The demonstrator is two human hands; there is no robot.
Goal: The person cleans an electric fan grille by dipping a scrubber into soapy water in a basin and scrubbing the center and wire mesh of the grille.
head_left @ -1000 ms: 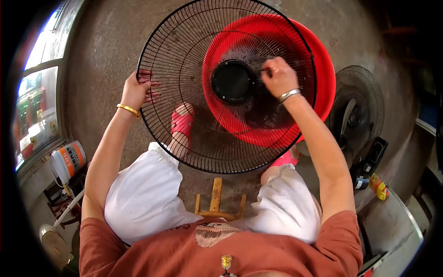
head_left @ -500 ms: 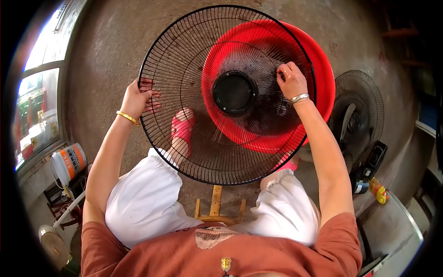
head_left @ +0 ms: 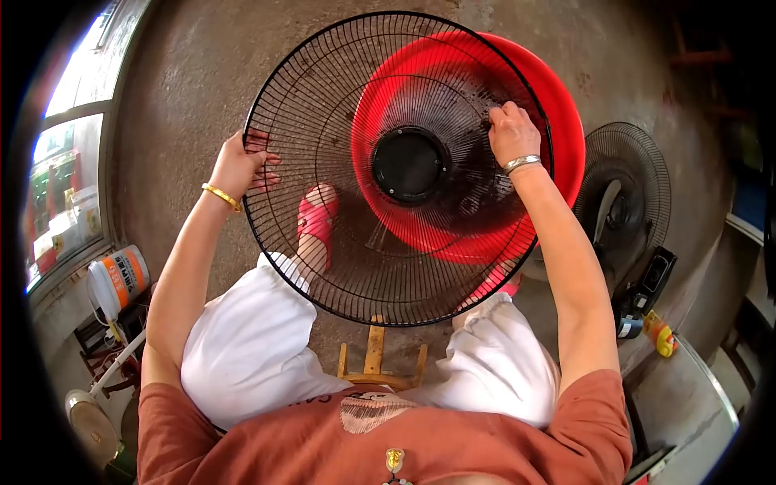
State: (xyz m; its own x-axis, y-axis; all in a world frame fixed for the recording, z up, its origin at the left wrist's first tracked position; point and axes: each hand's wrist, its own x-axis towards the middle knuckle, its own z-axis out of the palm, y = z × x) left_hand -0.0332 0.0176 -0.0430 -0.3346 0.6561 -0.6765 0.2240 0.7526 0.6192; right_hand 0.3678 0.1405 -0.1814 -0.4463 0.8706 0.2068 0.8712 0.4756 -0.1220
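Note:
A round black wire fan grille (head_left: 347,105) with a dark centre disc is held over a red basin (head_left: 570,137). My left hand (head_left: 240,166) grips the grille's left rim, its fingers wrapped behind the wires. On the right part of the grille, inside the rim, my right hand (head_left: 512,133) is closed with its fingertips at the wires; whatever it pinches is too small to make out. Through the wires, the inside of the basin looks dark and wet.
A fan (head_left: 622,202) with its blades showing lies on the floor at the right, near a yellow bottle (head_left: 660,335). A white bucket (head_left: 120,281) is at the left by a window. A wooden stool (head_left: 374,352) shows between my legs.
The grille has moved down slightly since a second ago. My right hand has shifted from beside the centre disc toward the grille's right rim; my left hand keeps its hold.

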